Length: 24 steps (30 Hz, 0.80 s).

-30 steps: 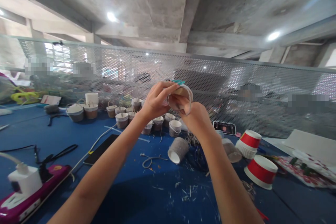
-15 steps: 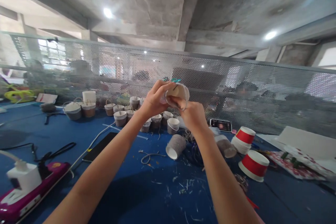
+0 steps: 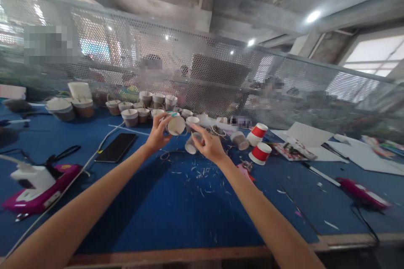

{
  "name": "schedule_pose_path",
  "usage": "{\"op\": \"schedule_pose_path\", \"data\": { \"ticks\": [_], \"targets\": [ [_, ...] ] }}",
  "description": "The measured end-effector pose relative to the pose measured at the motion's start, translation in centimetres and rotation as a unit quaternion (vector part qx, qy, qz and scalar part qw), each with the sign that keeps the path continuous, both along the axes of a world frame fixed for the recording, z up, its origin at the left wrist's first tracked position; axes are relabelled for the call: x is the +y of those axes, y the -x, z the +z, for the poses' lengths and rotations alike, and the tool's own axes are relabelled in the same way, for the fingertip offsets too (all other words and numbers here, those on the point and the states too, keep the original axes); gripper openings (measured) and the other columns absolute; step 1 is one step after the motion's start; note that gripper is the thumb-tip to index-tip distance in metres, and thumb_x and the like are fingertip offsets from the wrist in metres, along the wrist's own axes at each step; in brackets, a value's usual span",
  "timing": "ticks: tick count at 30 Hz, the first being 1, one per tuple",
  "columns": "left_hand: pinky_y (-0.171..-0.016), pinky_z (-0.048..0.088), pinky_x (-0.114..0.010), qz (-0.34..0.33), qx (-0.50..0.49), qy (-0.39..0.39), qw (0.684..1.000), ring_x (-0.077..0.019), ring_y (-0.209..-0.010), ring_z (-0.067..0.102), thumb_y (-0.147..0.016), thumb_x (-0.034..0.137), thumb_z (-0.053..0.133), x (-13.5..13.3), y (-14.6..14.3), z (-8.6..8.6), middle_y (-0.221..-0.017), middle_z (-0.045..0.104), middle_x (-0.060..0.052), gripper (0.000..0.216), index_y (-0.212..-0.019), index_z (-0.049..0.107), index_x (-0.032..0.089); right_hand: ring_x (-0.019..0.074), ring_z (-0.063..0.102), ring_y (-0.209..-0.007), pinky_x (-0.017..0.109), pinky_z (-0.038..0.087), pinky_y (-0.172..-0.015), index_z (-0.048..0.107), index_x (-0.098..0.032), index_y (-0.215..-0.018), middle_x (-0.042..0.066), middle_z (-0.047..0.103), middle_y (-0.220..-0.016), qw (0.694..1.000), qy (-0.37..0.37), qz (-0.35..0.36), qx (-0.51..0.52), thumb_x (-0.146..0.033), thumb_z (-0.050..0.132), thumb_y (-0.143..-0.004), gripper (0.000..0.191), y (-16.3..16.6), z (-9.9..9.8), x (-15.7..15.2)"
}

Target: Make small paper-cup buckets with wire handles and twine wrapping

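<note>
My left hand grips a small pale cup by its side, its round opening facing me. A teal clip sits at the cup's upper edge, near my fingertips. To the right, apart from the cup, my right hand has its index finger stretched out and thumb apart, with nothing visible in it. Just behind those fingers a grey-wrapped cup lies on its side, partly hidden. Several small wrapped cups with handles, such as one pale-rimmed cup, stand beyond my left hand.
A black phone and a magenta power strip lie left on the blue table. Red-and-white paper cups stand right, near papers and a magenta-handled tool. Thread scraps litter the middle. A perforated metal screen runs behind.
My right hand has come out of the cup and moved away to the right. My left hand has lowered with the cup. The view has tilted down and turned right.
</note>
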<state>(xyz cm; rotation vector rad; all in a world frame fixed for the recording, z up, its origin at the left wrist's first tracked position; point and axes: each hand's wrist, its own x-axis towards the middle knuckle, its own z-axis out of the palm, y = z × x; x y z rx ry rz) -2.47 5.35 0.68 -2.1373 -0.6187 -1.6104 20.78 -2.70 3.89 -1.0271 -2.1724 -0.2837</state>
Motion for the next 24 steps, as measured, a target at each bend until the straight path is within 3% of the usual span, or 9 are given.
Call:
{"op": "schedule_pose_path", "data": {
  "ticks": [2,4,7,10,13,16,19,21,24],
  "targets": [
    [-0.098,0.045,-0.053,-0.018,0.043,0.024,0.999,-0.0322,-0.127,0.043,-0.077,0.017,0.065,-0.3,1.1,-2.5,-0.133,0.042,-0.015,0.064,-0.134,0.037,0.025,0.0161,0.064,-0.076,0.026,0.048,-0.065,0.053,-0.019,-0.123,0.008,0.068,-0.109,0.998,0.047,-0.038,-0.012,-0.027,0.044,-0.090,0.035,-0.3,-2.0,-1.3],
    [-0.103,0.037,-0.060,-0.024,0.074,0.042,0.996,-0.0360,-0.136,0.032,-0.077,0.011,0.063,-0.6,1.8,-3.8,-0.138,0.038,-0.017,0.065,-0.135,0.037,0.024,0.0211,0.063,-0.084,0.028,0.047,-0.066,0.061,-0.015,-0.107,0.011,0.068,-0.100,0.994,0.072,-0.079,0.001,-0.026,0.047,-0.087,0.026,-0.4,-3.4,-2.2],
    [-0.105,0.035,-0.060,-0.051,0.108,0.086,0.989,-0.0345,-0.139,0.027,-0.078,0.002,0.057,-1.0,2.2,-4.2,-0.143,0.033,-0.018,0.069,-0.138,0.033,0.024,0.0247,0.061,-0.085,0.031,0.046,-0.065,0.061,-0.013,-0.085,0.015,0.063,-0.095,0.990,0.089,-0.103,0.035,-0.031,0.047,-0.088,0.023,-0.3,-4.3,-2.3],
    [-0.105,0.037,-0.057,-0.109,0.114,0.099,0.983,-0.0315,-0.139,0.030,-0.077,-0.003,0.052,-1.5,2.1,-4.0,-0.142,0.036,-0.017,0.070,-0.138,0.032,0.024,0.0233,0.061,-0.085,0.034,0.048,-0.072,0.060,-0.014,-0.078,0.014,0.061,-0.092,0.989,0.111,-0.077,0.067,-0.035,0.040,-0.092,0.033,-0.1,-4.1,-1.2],
    [-0.105,0.036,-0.058,-0.143,0.085,0.080,0.983,-0.0309,-0.139,0.030,-0.076,-0.002,0.055,-2.2,2.0,-3.7,-0.141,0.040,-0.017,0.070,-0.137,0.033,0.024,0.0206,0.060,-0.099,0.033,0.046,-0.089,0.063,-0.015,-0.092,0.012,0.063,-0.101,0.986,0.130,-0.017,0.099,-0.033,0.034,-0.095,0.034,0.5,-3.6,0.1],
    [-0.104,0.037,-0.058,-0.171,0.065,0.088,0.979,-0.0320,-0.136,0.035,-0.072,0.002,0.060,-3.3,1.6,-3.4,-0.140,0.042,-0.018,0.073,-0.137,0.033,0.023,0.0205,0.053,-0.117,0.036,0.042,-0.099,0.055,-0.018,-0.120,0.012,0.057,-0.125,0.981,0.146,0.032,0.122,-0.032,0.041,-0.092,0.034,1.1,-3.4,0.5],
    [-0.103,0.038,-0.058,-0.208,0.070,0.123,0.968,-0.0332,-0.134,0.039,-0.070,0.006,0.061,-4.4,0.9,-3.3,-0.141,0.042,-0.020,0.078,-0.140,0.030,0.022,0.0244,0.039,-0.132,0.043,0.039,-0.104,0.022,-0.023,-0.146,0.013,0.035,-0.147,0.976,0.158,0.108,0.101,-0.029,0.059,-0.080,0.076,1.6,-3.6,-0.2],
    [-0.104,0.038,-0.056,-0.238,0.115,0.141,0.954,-0.0322,-0.135,0.036,-0.071,0.006,0.057,-5.0,0.4,-3.4,-0.145,0.038,-0.019,0.080,-0.143,0.026,0.023,0.0266,0.024,-0.140,0.048,0.033,-0.108,0.001,-0.024,-0.149,0.014,0.017,-0.154,0.977,0.138,0.148,0.064,-0.028,0.067,-0.073,0.101,1.9,-3.8,-1.1],
    [-0.107,0.037,-0.053,-0.266,0.164,0.139,0.940,-0.0288,-0.139,0.030,-0.073,0.004,0.050,-5.5,-0.4,-3.7,-0.149,0.033,-0.017,0.082,-0.147,0.019,0.025,0.0278,0.016,-0.142,0.051,0.029,-0.110,0.001,-0.027,-0.148,0.014,0.017,-0.153,0.989,0.091,0.119,0.009,-0.028,0.070,-0.075,0.100,2.3,-4.1,-2.8]
  ]
}}
